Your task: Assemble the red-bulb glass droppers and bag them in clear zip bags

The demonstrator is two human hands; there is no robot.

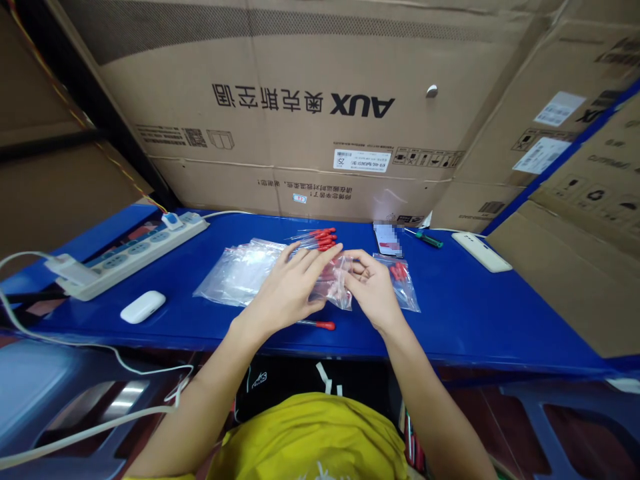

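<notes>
My right hand (373,287) is closed, thumb and fingers pinching the edge of a clear plastic bag (341,293). My left hand (293,283) reaches over the bag's left side with fingers stretched out and thumb low beside it. Red shows through the bag, but its contents are partly hidden by my hands. Beyond my left fingers lies a group of droppers with red bulbs (326,235). One single dropper (325,325) lies nearer me, below my left hand. Under and left of that hand is a stack of clear bags (235,273). A bag with red-bulbed droppers (400,277) lies right of my right hand.
Behind the blue table (475,313) stands a large cardboard wall (280,153). A phone (388,239), a green-handled screwdriver (427,239) and a pale phone-shaped object (481,252) lie at the back right. To the left are a white earbud case (143,307) and a power strip (135,257) with cables.
</notes>
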